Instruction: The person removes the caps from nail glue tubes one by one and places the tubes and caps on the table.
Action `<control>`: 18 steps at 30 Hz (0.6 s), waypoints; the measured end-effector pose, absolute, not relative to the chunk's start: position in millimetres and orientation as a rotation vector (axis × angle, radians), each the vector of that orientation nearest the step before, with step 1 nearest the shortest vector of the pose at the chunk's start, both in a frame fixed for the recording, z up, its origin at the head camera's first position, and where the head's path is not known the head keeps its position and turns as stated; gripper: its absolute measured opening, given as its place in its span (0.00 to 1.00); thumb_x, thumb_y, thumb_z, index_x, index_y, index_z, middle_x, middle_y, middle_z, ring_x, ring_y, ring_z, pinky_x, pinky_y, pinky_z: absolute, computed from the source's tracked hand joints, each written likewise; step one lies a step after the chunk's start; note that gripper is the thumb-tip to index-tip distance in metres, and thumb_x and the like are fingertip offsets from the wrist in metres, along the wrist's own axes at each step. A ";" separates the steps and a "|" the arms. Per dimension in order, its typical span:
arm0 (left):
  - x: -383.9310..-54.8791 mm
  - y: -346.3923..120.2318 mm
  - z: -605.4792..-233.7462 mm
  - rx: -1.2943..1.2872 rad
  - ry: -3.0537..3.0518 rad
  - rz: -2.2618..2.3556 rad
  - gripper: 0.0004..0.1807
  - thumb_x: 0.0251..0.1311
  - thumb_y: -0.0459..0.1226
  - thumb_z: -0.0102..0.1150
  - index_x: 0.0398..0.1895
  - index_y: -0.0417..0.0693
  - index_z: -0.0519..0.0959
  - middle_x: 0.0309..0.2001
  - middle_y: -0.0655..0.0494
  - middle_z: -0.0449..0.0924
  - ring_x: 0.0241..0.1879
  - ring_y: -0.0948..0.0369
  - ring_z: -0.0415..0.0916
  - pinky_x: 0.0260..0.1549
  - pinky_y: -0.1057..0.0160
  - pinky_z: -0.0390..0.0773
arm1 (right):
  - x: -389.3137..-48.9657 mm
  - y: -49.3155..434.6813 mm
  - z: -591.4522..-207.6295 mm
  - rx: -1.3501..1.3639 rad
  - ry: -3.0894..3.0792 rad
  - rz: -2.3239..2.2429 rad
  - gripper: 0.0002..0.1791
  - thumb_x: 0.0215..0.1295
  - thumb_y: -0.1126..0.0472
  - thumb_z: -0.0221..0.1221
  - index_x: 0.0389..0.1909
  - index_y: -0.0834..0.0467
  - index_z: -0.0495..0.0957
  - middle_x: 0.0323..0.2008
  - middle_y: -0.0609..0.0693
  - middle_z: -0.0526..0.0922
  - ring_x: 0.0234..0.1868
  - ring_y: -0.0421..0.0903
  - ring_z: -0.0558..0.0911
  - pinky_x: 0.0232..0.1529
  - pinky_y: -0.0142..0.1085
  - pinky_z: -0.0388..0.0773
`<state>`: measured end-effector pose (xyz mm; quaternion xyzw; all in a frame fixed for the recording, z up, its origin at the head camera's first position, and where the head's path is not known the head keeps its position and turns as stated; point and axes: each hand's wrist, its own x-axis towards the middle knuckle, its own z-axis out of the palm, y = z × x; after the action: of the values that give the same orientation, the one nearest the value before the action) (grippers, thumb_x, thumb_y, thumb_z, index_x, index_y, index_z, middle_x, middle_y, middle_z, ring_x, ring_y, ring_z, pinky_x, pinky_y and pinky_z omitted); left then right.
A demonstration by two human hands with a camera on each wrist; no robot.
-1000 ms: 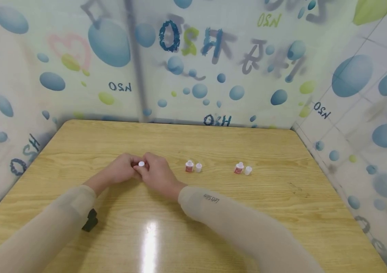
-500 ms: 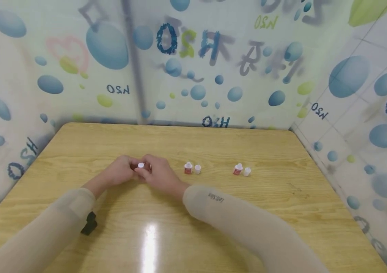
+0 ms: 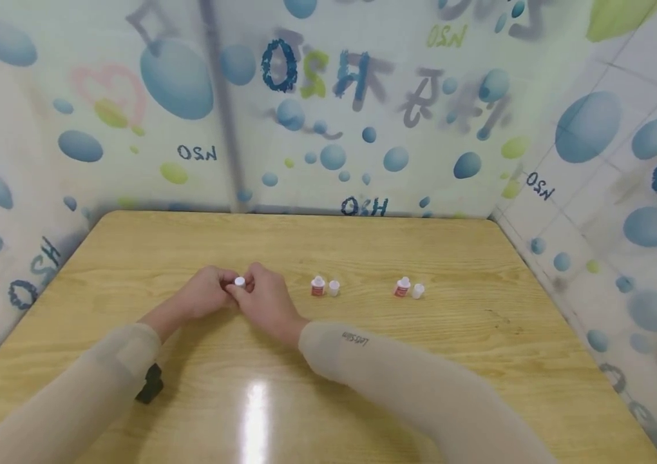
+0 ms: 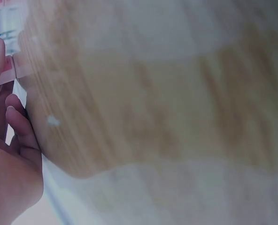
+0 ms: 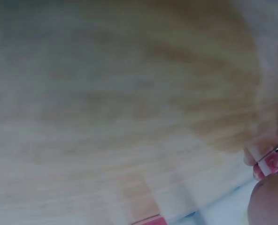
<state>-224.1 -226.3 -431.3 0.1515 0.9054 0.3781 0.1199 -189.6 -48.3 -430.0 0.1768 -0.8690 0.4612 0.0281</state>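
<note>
The wooden table [image 3: 467, 258] reaches well past the middle bottle [image 3: 318, 287] on every side: its far edge runs behind that bottle along the printed wall [image 3: 392, 138], and its side edges lie well apart to left and right. A wide stretch of wood separates the middle bottle from the far edge and a wider one spreads toward the person.

Three red-and-white bottles show. Right of the middle bottle are, in order, one white cap [image 3: 334, 288] just beside it, the right bottle [image 3: 402, 287] and a second white cap [image 3: 418, 291]. One dark object [image 3: 151, 385], partly hidden by the left sleeve [image 3: 91, 380], lies left of the middle bottle and nearer the person.

The held bottle [image 3: 239, 281] is left of the middle bottle, its white top facing up; its long axis looks roughly upright, though fingers hide the exact tilt. The left hand [image 3: 205, 295] and right hand [image 3: 267, 299] both grip it with curled fingers. The two standing bottles point their white tips upward.
</note>
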 end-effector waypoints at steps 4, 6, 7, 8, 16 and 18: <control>-225.6 -224.2 -428.1 0.451 2.628 1.109 0.03 0.61 0.32 0.72 0.37 0.43 0.88 0.34 0.56 0.85 0.36 0.58 0.72 0.39 0.64 0.73 | -193.4 -42.5 -426.8 0.652 -2.702 1.373 0.14 0.77 0.53 0.64 0.35 0.55 0.73 0.26 0.44 0.75 0.27 0.37 0.72 0.30 0.25 0.68; -226.3 -223.9 -427.2 0.447 2.617 1.116 0.04 0.60 0.31 0.72 0.37 0.43 0.88 0.36 0.56 0.86 0.37 0.58 0.72 0.40 0.64 0.73 | -195.2 -40.5 -425.5 0.703 -2.720 1.353 0.13 0.78 0.53 0.63 0.36 0.54 0.73 0.28 0.44 0.75 0.28 0.37 0.72 0.31 0.25 0.69; -226.7 -224.0 -427.2 0.445 2.614 1.116 0.04 0.60 0.32 0.73 0.38 0.43 0.88 0.37 0.55 0.88 0.38 0.58 0.72 0.41 0.64 0.74 | -195.6 -39.8 -424.4 0.722 -2.729 1.345 0.12 0.79 0.53 0.62 0.37 0.54 0.73 0.28 0.44 0.75 0.29 0.37 0.72 0.31 0.25 0.69; -226.8 -224.2 -427.1 0.443 2.613 1.116 0.05 0.60 0.32 0.73 0.38 0.44 0.89 0.38 0.55 0.88 0.38 0.58 0.73 0.42 0.63 0.74 | -195.8 -39.3 -423.4 0.736 -2.740 1.341 0.12 0.79 0.52 0.61 0.37 0.54 0.73 0.29 0.44 0.75 0.29 0.37 0.72 0.31 0.25 0.69; -223.3 -226.2 -425.9 0.448 2.629 1.101 0.20 0.59 0.34 0.75 0.55 0.37 0.88 0.54 0.42 0.90 0.51 0.57 0.83 0.49 0.63 0.80 | -197.6 -38.5 -417.6 0.829 -2.820 1.291 0.10 0.80 0.53 0.60 0.39 0.53 0.74 0.30 0.45 0.76 0.30 0.38 0.73 0.33 0.26 0.71; -222.6 -226.6 -426.3 0.455 2.620 1.114 0.20 0.59 0.33 0.75 0.55 0.37 0.88 0.54 0.42 0.90 0.50 0.58 0.83 0.48 0.64 0.80 | -198.7 -38.4 -418.0 0.849 -2.834 1.269 0.10 0.80 0.53 0.60 0.38 0.53 0.74 0.30 0.45 0.76 0.30 0.39 0.72 0.33 0.26 0.70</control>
<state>-222.6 -226.6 -426.3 0.1564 0.9011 0.3833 0.1290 -198.7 -38.4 -418.0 0.2635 -0.8797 0.3940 -0.0388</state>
